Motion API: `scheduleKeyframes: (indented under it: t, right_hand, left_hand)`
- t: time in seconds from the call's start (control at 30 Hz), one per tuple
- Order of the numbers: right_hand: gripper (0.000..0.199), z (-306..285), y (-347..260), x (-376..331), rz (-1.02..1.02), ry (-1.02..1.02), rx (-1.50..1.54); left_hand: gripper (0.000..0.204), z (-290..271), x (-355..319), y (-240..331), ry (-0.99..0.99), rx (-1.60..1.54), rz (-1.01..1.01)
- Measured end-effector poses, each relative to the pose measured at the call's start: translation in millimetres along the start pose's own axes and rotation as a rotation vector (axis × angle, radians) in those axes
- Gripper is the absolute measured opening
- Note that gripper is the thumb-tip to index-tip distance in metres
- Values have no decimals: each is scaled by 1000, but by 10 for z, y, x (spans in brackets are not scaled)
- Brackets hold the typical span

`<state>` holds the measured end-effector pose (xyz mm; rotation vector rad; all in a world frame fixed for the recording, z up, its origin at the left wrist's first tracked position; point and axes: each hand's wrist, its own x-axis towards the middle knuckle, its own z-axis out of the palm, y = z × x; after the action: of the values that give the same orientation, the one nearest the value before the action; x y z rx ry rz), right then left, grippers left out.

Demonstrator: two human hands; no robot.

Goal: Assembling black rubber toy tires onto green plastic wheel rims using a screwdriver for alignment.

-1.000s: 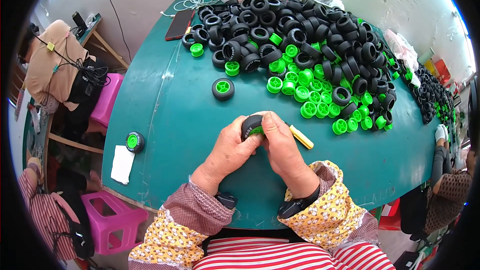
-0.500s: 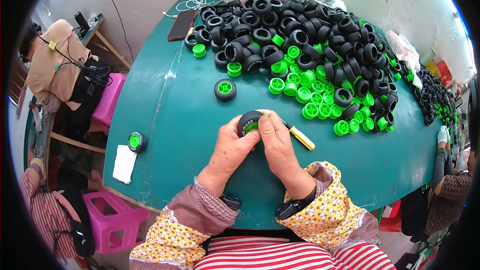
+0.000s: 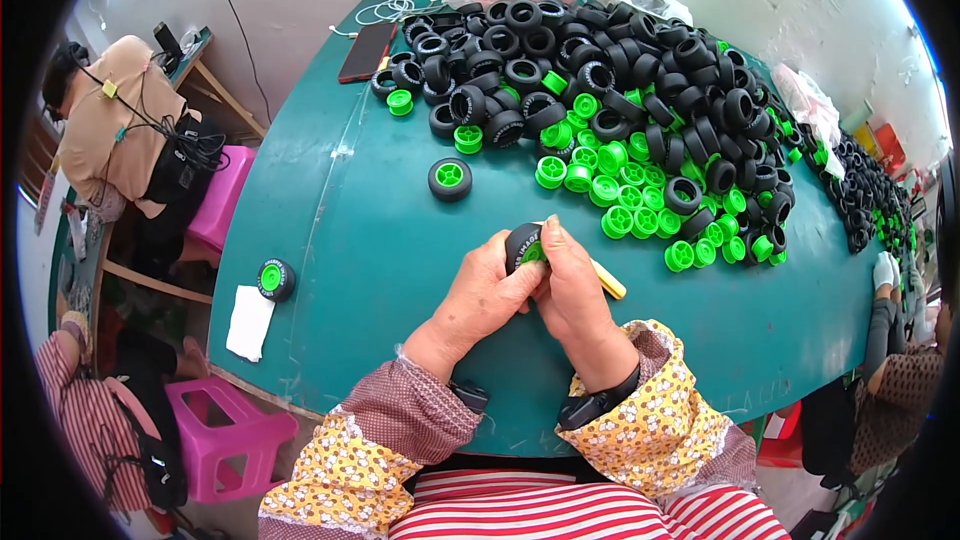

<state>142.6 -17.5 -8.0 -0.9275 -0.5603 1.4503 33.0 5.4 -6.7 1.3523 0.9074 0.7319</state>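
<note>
Between both hands I grip a black rubber toy tyre [image 3: 519, 243] with a green wheel rim [image 3: 533, 255] inside it. My left hand [image 3: 484, 288] is closed around its left side, thumb pressed on the rim. My right hand [image 3: 573, 290] closes on its right side, with the thumb up along the tyre's edge; some of its fingers are hidden. Partly behind my right hand lies a tool with a yellow handle [image 3: 609, 281]. Beyond my hands, a tyre with a green rim in it [image 3: 450, 180] lies on the green table [image 3: 380, 230].
A large heap of black tyres [image 3: 600, 60] and loose green rims [image 3: 632, 197] covers the far right. At the left edge are another fitted wheel [image 3: 275, 280] and white paper [image 3: 250, 324]. A phone [image 3: 368, 51] lies far left. Other people sit left and right; a pink stool [image 3: 225, 440] stands left.
Both hands have moved slightly right with the tyre and rim. My right hand now covers more of the yellow-handled tool.
</note>
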Motion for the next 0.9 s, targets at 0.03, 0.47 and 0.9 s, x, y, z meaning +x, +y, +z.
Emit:
scheduleKeyframes:
  t: [0.03, 0.47, 0.9]
  right_hand:
    - [31, -3, 3, 15, 13, -19, 2]
    - [26, 39, -31, -30, -185, -127, -194]
    - [22, -2, -64, -3, -307, -205, -395]
  left_hand:
    - [32, 15, -18, 2, -3, 0, 0]
    - [25, -39, -58, 81, 223, -403, 110]
    - [23, -75, -40, 60, 55, -113, 53]
